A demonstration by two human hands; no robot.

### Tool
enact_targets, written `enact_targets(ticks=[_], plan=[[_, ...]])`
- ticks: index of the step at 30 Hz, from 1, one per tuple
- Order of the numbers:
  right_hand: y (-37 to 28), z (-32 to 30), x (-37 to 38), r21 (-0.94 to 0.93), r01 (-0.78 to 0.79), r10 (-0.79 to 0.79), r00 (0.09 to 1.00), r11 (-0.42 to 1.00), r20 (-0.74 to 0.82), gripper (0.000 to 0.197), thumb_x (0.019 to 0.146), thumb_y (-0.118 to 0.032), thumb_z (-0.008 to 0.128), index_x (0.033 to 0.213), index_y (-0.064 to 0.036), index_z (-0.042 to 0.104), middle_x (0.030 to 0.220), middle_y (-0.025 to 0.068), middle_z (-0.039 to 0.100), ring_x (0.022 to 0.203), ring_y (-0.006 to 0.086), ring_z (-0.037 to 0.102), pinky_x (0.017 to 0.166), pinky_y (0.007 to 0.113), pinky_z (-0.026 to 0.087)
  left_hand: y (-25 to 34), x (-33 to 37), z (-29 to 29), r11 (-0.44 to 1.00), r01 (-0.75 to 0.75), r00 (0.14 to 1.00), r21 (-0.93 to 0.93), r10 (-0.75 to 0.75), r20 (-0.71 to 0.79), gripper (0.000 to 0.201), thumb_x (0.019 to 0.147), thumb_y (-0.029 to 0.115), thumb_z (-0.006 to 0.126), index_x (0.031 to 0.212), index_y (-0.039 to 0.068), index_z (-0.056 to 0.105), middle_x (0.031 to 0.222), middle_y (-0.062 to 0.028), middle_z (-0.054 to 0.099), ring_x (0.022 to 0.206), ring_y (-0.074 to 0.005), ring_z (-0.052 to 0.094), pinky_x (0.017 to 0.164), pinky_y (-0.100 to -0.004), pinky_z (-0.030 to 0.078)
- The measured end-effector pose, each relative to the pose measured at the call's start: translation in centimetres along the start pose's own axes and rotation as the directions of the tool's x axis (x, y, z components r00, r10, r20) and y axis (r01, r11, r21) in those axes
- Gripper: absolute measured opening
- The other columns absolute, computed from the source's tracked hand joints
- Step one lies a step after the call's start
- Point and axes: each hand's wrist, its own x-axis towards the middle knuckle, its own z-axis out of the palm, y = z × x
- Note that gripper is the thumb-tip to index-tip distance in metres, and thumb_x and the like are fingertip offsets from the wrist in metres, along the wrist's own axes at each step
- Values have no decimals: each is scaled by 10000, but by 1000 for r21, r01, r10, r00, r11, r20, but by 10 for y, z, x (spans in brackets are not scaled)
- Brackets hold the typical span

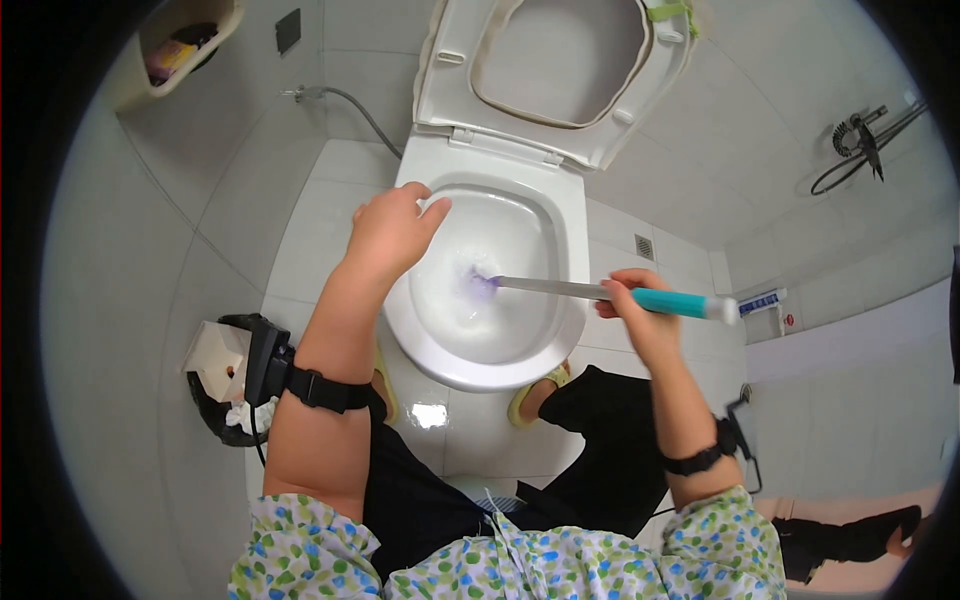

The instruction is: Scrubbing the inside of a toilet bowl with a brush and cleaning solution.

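My right hand grips a toilet brush by its long handle, a grey shaft with a teal grip and a white end. Its purple bristles, partly blurred, are down in the middle of the white toilet bowl, where the water looks foamy. Over the left side of the rim is my left hand, its thumb and fingers apart and nothing seen between them. From this view I cannot tell whether it touches the rim. The toilet seat is raised, with a pale padded cover and a green strip at its upper right.
A bin with a black bag, a white box and crumpled paper stands at the left. A hose runs from the wall behind the toilet. A shower fitting hangs at the right. A wall holder is at the upper left.
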Motion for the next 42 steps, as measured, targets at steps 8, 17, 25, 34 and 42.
enact_targets(ticks=[8, 17, 25, 34, 42], plan=[[-82, -37, 19, -378, 714, -445, 678, 590, 585, 158, 754, -37, 687, 902, -52, 632, 989, 111, 664, 768, 248, 650, 666, 308, 535, 1, 0, 4, 1000, -2, 999, 8, 2, 37, 552, 863, 451, 554, 1143, -24, 574, 917, -185, 650, 849, -306, 633, 753, -356, 484], [-109, -71, 12, -402, 730, -217, 592, 553, 777, 96, 754, -37, 685, 833, -24, 632, 951, 163, 661, 773, 273, 666, 654, 318, 541, -2, -1, 10, 998, -43, 999, 50, 42, 18, 548, 875, 452, 529, 1146, -22, 574, 905, -190, 650, 839, -311, 634, 749, -358, 483], [-110, -25, -9, -177, 656, -332, 574, 734, 748, 55, 768, -46, 666, 724, -28, 640, 738, 99, 666, 685, 217, 671, 618, 290, 535, -1, -5, 2, 1000, 17, 997, 25, -19, 74, 485, 899, 408, 484, 1137, -3, 581, 1008, -192, 646, 988, -328, 593, 968, -483, 325], [74, 19, 17, -333, 276, -186, 943, 902, 276, 174, 786, -114, 675, 943, -49, 637, 844, 133, 640, 738, 239, 646, 677, 319, 512, 7, -3, 5, 999, -9, 998, 43, 6, 68, 434, 891, 355, 496, 1129, 4, 586, 984, -185, 653, 964, -324, 602, 961, -480, 332], [-29, 3, -12, -339, 564, -268, 734, 753, 624, 124, 761, -78, 687, 870, -35, 647, 778, 99, 653, 710, 218, 651, 662, 285, 517, -2, -3, 9, 994, 1, 994, 112, -13, 109, 424, 877, 343, 516, 1127, 10, 591, 1003, -181, 650, 973, -314, 602, 957, -466, 343]])
